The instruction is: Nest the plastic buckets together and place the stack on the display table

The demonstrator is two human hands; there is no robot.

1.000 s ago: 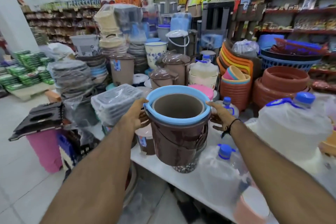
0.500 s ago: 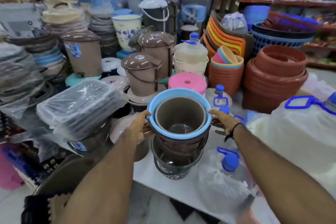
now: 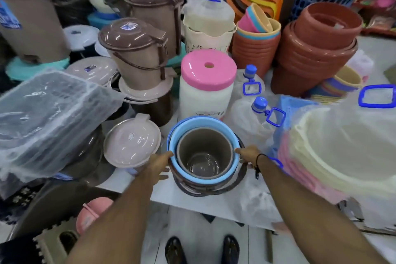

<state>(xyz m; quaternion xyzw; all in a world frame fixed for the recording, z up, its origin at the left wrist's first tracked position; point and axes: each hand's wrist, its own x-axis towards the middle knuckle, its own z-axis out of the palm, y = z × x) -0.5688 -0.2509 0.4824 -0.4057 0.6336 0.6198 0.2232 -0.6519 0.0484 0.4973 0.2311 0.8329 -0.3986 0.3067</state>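
Low in the centre of the frame, the nested buckets [image 3: 204, 152] sit on the white display table [image 3: 171, 194]. The left hand [image 3: 157, 167] and the right hand [image 3: 248, 155] grasp the blue rim — one on each side.

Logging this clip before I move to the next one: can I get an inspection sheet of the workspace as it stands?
Surface: white display table, crowded, bare only at its near edge.
Job's things: bucket stack, blue-rimmed bucket with a brown one nested inside, upright on the table.
Clutter: pink-lidded jar behind; lidded brown bucket; terracotta pots; wrapped trays.
Grippers: left hand and right hand on opposite sides of the rim.
Cables: nothing seen.
Surroundings: tiled floor, person's shoes below.
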